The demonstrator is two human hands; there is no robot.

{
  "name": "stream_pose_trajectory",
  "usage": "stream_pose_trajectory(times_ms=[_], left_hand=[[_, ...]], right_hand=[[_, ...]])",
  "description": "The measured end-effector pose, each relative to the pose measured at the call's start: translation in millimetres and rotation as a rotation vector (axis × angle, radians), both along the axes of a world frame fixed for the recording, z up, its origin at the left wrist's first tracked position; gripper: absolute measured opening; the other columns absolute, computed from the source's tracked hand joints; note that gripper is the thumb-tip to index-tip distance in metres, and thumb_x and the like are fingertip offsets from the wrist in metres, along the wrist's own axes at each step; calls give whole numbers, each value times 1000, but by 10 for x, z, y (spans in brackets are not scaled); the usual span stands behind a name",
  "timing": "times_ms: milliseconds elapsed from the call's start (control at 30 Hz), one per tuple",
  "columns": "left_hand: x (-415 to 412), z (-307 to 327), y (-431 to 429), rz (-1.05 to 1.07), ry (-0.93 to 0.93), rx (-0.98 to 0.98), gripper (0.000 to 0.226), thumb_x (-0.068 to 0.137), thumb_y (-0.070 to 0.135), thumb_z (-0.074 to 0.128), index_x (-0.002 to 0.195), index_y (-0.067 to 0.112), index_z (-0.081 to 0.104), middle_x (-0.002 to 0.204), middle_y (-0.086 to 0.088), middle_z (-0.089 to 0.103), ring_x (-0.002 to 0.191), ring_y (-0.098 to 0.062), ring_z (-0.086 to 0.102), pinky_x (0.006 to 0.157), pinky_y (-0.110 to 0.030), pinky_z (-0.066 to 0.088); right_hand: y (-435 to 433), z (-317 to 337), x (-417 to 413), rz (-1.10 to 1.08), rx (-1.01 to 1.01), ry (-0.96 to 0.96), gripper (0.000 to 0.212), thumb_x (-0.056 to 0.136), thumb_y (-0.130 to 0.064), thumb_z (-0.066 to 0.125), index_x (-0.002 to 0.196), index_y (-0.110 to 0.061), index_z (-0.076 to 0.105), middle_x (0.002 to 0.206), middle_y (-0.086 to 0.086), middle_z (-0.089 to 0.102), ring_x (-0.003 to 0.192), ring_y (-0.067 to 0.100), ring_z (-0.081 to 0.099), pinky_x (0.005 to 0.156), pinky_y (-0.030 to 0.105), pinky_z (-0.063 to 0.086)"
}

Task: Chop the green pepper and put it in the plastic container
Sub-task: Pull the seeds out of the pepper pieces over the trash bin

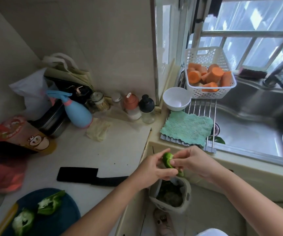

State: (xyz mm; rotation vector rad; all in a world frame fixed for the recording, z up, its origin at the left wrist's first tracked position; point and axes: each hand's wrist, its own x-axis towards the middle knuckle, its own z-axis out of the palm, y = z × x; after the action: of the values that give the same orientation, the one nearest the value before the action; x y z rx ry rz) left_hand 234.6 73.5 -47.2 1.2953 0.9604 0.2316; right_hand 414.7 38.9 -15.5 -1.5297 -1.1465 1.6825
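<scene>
Left hand (156,169) and right hand (197,165) are curled round one pepper piece (167,160) over the bin (187,193); two big pieces (49,204) are left uncut on the board (67,217).

Fingers (177,161) partly hide the pepper piece (167,160); the bin's (187,193) contents are blurred.

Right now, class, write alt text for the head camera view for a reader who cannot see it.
The left hand and right hand hold a green pepper piece above a grey bin on the floor. Two more pepper pieces lie on a dark blue board at lower left, near a black cleaver on the counter.
</scene>
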Motion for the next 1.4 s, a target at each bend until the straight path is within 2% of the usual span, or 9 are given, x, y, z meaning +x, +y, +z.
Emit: stream_pose_trajectory(times_ms=[200, 367, 500, 600, 700, 900, 1100, 1267, 1400], left_hand=[[-38, 48, 3, 12, 40, 105, 71, 67, 39, 78, 125, 58, 41, 124, 2, 59, 108, -17, 63, 87, -43, 55], [-73, 131, -24, -81, 203, 289, 73, 79, 37, 69, 137, 48, 26, 126, 8, 56, 102, -9, 63, 94, -31, 51], [-150, 129, -29, -177, 361, 413, 69, 84, 33, 66, 139, 42, 26, 119, 8, 57, 89, -6, 59, 82, -22, 50], [-267, 50, -82, -108, 325, 233, 73, 79, 29, 71, 138, 42, 30, 123, 10, 52, 99, -9, 61, 91, -29, 52], [-326, 24, -92, 23, 133, -7, 77, 77, 14, 74, 139, 35, 34, 127, 6, 52, 102, -17, 65, 89, -38, 54], [-391, 90, -62, 125, -138, -247, 65, 81, -8, 63, 134, 22, 41, 128, -6, 55, 98, -28, 67, 80, -32, 57], [-479, 95, -111, 122, -195, -249, 61, 80, -9, 64, 129, 22, 46, 130, -4, 55, 108, -29, 63, 80, -31, 55], [-571, 109, -95, 210, -391, -465, 62, 79, -17, 57, 130, 16, 47, 127, -18, 56, 108, -39, 60, 80, -34, 57], [-645, 128, -71, 233, -533, -603, 61, 79, -19, 49, 132, 12, 47, 123, -25, 57, 104, -44, 60, 79, -35, 58]], right_hand=[[105, 144, -115, 66, 35, -256, 6, 79, -17, 74, 77, -12, 77, 62, 5, 71, 54, 8, 61, 60, 18, 52], [193, 209, -115, 142, -50, -365, 10, 77, -20, 76, 77, -10, 77, 61, 1, 69, 52, 3, 58, 54, 10, 47], [219, 252, -39, 111, -86, -289, 11, 79, -13, 73, 83, -3, 76, 71, 8, 73, 59, 9, 63, 59, 15, 51], [169, 208, 50, -16, -93, -227, 13, 82, -10, 70, 89, 0, 74, 76, 12, 73, 59, 10, 64, 56, 16, 52], [40, -71, 10, 22, -68, -499, 10, 87, -18, 67, 91, -12, 73, 66, -1, 72, 57, 6, 64, 53, 15, 50], [-28, -765, -74, 208, 9, -857, 18, 87, -24, 65, 100, -18, 76, 96, 2, 75, 88, 17, 68, 79, 27, 51], [-141, -968, -148, 286, 39, -902, 32, 81, -3, 48, 80, -20, 75, 86, 8, 72, 84, 28, 66, 74, 30, 53], [-59, -807, -86, 191, 127, -928, 11, 75, -13, 65, 77, -16, 76, 77, 0, 73, 76, 18, 67, 67, 28, 52], [53, -657, -61, 217, 154, -864, 14, 83, -21, 66, 78, -12, 76, 77, 4, 74, 73, 19, 68, 69, 33, 53]])
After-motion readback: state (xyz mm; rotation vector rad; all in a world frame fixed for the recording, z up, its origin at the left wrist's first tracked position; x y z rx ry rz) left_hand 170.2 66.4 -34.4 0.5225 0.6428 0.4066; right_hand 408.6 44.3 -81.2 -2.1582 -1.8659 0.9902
